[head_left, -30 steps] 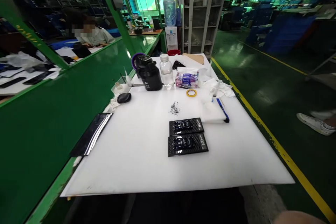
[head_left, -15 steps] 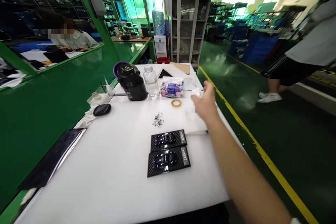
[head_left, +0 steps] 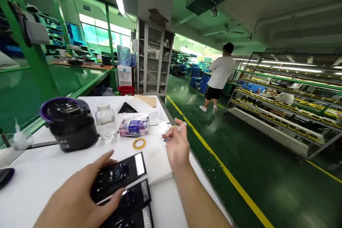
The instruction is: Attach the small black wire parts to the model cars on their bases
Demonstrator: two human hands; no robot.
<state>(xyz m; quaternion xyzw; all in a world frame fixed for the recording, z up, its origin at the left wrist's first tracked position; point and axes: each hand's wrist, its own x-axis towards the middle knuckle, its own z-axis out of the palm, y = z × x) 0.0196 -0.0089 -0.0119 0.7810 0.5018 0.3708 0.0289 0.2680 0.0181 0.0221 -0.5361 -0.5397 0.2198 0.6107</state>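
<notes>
My left hand [head_left: 77, 192] is closed around a black carbon-patterned display base [head_left: 132, 167], fingers on its far edge and thumb on its near side. A dark model car [head_left: 117, 172] sits on that base, partly behind my hand. Just below are two more such bases, one with a grey label [head_left: 145, 189], the lowest cut off by the frame edge. Over the table's right side, my right hand [head_left: 177, 146] pinches a small thin translucent tool [head_left: 182, 125] with a blue tip, syringe-like but mostly hidden by the fingers. Under that hand lies white tissue [head_left: 161, 128].
A yellow tape roll [head_left: 139, 143], tissue pack [head_left: 133, 127], clear bottle [head_left: 105, 121] and black jug [head_left: 69, 124] stand farther back. A black rounded object [head_left: 5, 177] lies at far left. Beyond the table's right edge, a person [head_left: 220, 73] is on the green floor near racks [head_left: 280, 110].
The view has swung right and closer. My left hand has come in, holding a third base. My right hand, reaching with spread fingers before, now pinches the small tool.
</notes>
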